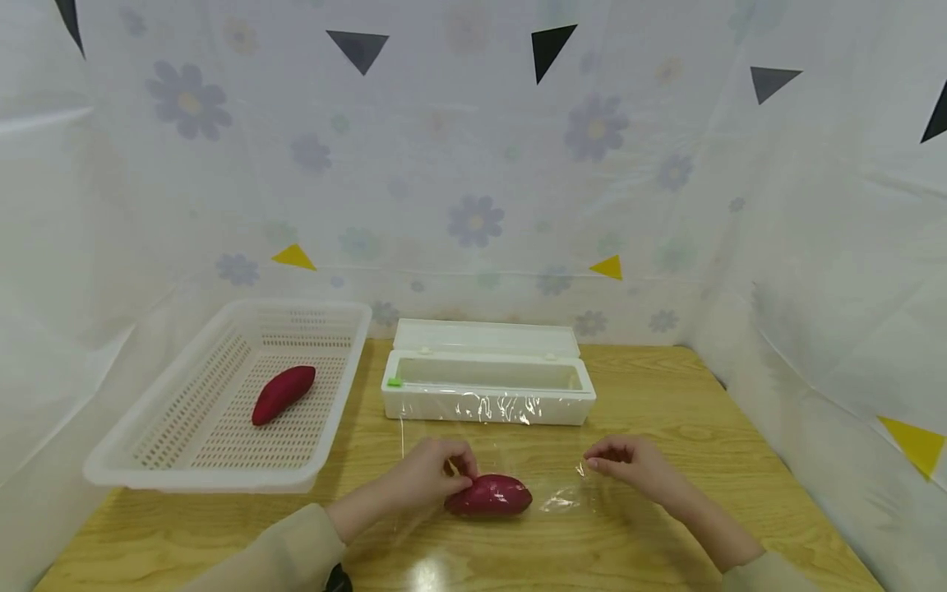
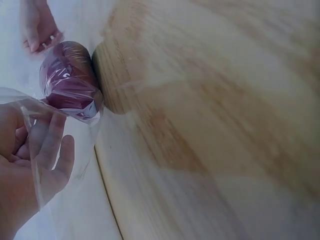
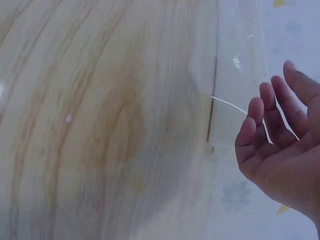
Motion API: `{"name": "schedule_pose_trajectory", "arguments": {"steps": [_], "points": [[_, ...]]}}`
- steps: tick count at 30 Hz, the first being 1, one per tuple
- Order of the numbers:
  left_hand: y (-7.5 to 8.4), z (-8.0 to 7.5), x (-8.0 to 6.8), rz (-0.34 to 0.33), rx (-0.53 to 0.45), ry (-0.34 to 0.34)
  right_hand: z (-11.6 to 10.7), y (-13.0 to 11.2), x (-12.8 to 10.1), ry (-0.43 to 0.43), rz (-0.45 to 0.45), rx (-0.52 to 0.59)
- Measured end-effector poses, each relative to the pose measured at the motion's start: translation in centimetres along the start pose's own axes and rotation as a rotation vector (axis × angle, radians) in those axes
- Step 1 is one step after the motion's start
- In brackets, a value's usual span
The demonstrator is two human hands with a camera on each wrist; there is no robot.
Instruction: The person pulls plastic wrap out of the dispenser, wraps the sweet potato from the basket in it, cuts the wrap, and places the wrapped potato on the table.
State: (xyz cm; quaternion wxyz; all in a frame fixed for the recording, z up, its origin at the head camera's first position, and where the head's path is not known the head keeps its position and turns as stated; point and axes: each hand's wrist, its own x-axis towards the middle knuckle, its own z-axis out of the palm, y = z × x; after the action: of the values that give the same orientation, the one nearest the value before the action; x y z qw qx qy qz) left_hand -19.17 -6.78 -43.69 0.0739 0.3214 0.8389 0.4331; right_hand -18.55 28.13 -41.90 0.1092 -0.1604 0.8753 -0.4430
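Purple root (image 1: 491,498) lying left-to-right on counter (image 1: 621,563), we are pinching film (image 1: 562,500) at its left tip with nearer left grip (image 1: 432,475), right grip (image 1: 638,469) hovering loosely curled, no hold visible, past its right tip.

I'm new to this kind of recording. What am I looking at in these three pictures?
There is no robot: these are a person's bare hands. The wide picture comes from a camera worn on the head; the others come from cameras on the left and right wrists.

On the wooden table stand a white basket with a loose sweet potato inside, and a long white box with its lid up. Clear film hangs over the box's front and covers a second sweet potato. The left hand pinches film at that potato's end. The right hand is beside the film, fingers loosely bent; I can't tell whether they touch it.
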Motion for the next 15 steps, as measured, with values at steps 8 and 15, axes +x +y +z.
{"name": "schedule_pose_trajectory", "arguments": {"steps": [8,15], "points": [[-0.4,0.0,0.2,-0.01,-0.038,0.023,4.5,-4.3,0.0,0.332,-0.569,-0.407],[-0.5,-0.2,0.5,-0.001,-0.013,0.01,8.6,-5.7,1.1,0.229,-0.863,-0.559]]}}
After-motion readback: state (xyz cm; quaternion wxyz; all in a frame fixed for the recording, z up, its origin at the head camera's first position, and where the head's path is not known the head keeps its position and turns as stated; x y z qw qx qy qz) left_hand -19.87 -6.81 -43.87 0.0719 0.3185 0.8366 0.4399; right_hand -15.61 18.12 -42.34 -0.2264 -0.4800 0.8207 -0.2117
